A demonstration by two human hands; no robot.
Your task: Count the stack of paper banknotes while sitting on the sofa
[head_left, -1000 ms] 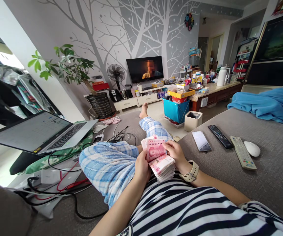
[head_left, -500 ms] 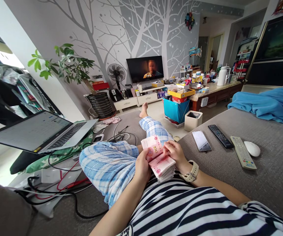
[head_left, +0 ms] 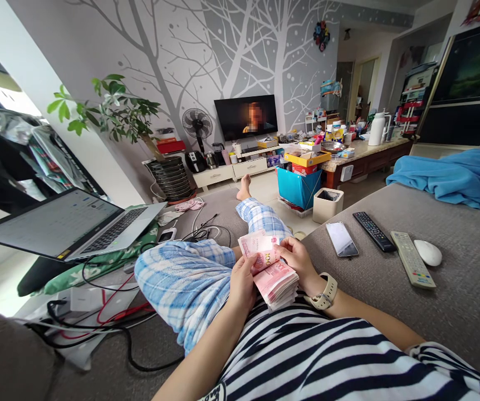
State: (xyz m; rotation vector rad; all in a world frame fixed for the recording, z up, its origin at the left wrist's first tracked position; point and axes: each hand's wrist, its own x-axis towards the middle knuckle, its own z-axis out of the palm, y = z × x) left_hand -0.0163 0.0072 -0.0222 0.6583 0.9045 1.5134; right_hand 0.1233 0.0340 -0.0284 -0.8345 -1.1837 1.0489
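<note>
Clasped from the left side, a thick stack of banknotes [head_left: 279, 284] sits in our left hand [head_left: 243, 281], whose grip is closed on it with the thumb lying across the upper face. Our right hand [head_left: 300, 259] meets it from the other side; its grip pinches the top notes [head_left: 260, 249], which are bent up and away from the rest of the pile. The money is held low over our lap, just above the striped shirt [head_left: 327, 356] and beside a raised knee in checked blue trousers [head_left: 185, 284]. A pale watch [head_left: 326, 293] sits on the right wrist.

We are sitting back on a grey sofa [head_left: 452, 317]. To our right, well apart from the hands, a phone [head_left: 341, 239], a black remote [head_left: 373, 231], a white remote [head_left: 412, 259] and a computer mouse [head_left: 427, 252] lie in a row on the cushion, with a blue blanket [head_left: 452, 172] heaped behind them. To our left an open laptop [head_left: 68, 223] rests on a green cushion above a tangle of cables [head_left: 98, 320]. Across the room a television [head_left: 246, 117] is switched on against a wall painted with grey trees, with a standing fan [head_left: 197, 125] and a leafy plant [head_left: 110, 108] to its left. A blue box [head_left: 298, 186] and a white bin [head_left: 327, 204] stand on the floor past our bare foot [head_left: 244, 188].
</note>
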